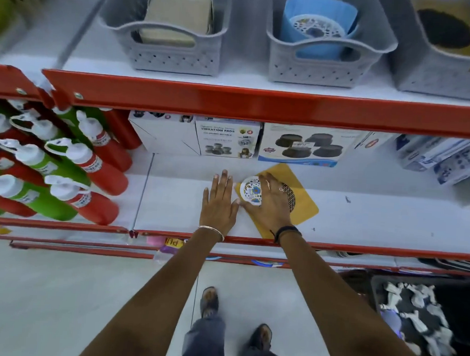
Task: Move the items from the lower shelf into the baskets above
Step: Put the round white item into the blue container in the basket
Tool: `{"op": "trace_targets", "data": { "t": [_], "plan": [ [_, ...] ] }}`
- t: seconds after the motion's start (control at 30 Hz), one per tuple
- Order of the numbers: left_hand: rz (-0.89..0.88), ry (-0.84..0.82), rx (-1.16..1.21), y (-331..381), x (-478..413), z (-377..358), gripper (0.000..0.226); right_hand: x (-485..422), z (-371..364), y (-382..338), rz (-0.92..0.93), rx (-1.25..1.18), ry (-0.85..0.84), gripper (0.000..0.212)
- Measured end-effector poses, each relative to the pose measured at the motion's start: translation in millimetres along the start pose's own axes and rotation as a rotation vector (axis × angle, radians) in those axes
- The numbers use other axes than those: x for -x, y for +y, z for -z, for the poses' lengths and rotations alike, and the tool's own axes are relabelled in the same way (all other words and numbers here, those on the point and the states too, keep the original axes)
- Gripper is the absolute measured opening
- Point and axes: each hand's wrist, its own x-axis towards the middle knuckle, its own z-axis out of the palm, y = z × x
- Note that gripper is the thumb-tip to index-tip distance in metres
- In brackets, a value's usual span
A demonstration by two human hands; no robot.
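Observation:
A flat yellow mat [303, 206] with a round white patterned label [251, 191] and a mesh circle lies on the white lower shelf [377, 214]. My right hand [270, 204] rests flat on top of the mat, fingers spread over the label. My left hand [220, 204] lies palm down on the shelf just left of the mat, its fingers apart and holding nothing. On the upper shelf stand grey baskets: the left basket [164, 49] holds beige mats, the middle basket [326, 65] holds blue mats with the same round label, and the right basket [441, 69] shows yellow mats.
Red and green bottles [64, 164] with white caps lie stacked at the left of the lower shelf. Boxes of vibration pads [228, 139] stand at the back. A red shelf rail [260, 105] runs above my hands. A dark bin [426, 313] sits on the floor at right.

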Motion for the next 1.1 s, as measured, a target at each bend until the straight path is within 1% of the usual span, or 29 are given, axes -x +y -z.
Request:
{"op": "trace_targets", "data": {
  "t": [0.17,0.3,0.37,0.43,0.5,0.57,0.73,0.8,0.87,0.93,1.0,1.1],
  "plan": [
    [0.013,-0.025,-0.050,-2.7,-8.1,-7.0,0.058,-11.3,-12.6,3.2,0.001,0.040,0.020,0.079],
    [-0.049,0.008,-0.037,2.0,4.1,-4.9,0.057,-1.1,0.2,10.8,0.022,0.012,0.033,0.077],
    [-0.092,0.062,-0.027,9.5,15.9,2.2,0.058,11.6,14.6,15.3,0.053,-0.027,0.015,0.073],
    [-0.127,0.133,-0.005,21.5,28.2,13.3,0.061,24.8,36.7,16.4,0.103,-0.083,-0.038,0.071],
    [-0.158,0.209,0.000,37.4,45.0,28.5,0.061,43.7,68.1,12.6,0.146,-0.142,-0.091,0.071],
    [-0.189,0.276,0.011,53.6,59.0,46.2,0.060,60.9,101.7,5.8,0.211,-0.145,-0.098,0.070],
    [-0.294,0.499,0.032,96.9,85.0,102.2,0.060,103.1,188.4,-19.1,0.362,-0.144,-0.011,0.065],
    [-0.340,0.566,0.042,113.3,87.4,129.6,0.059,114.8,220.5,-33.3,0.438,-0.139,-0.001,0.062],
    [-0.382,0.614,0.048,128.3,85.4,157.1,0.059,121.4,247.7,-48.5,0.522,-0.131,0.019,0.060],
    [-0.418,0.655,0.046,141.7,80.7,185.0,0.058,121.6,272.4,-62.8,0.586,-0.108,0.081,0.059],
    [-0.450,0.686,0.036,154.2,73.0,213.5,0.058,116.9,297.1,-78.3,0.620,-0.096,0.155,0.060],
    [-0.492,0.686,0.005,167.4,52.6,252.2,0.057,96.8,326.7,-99.4,0.637,-0.043,0.246,0.059]
  ]
}}
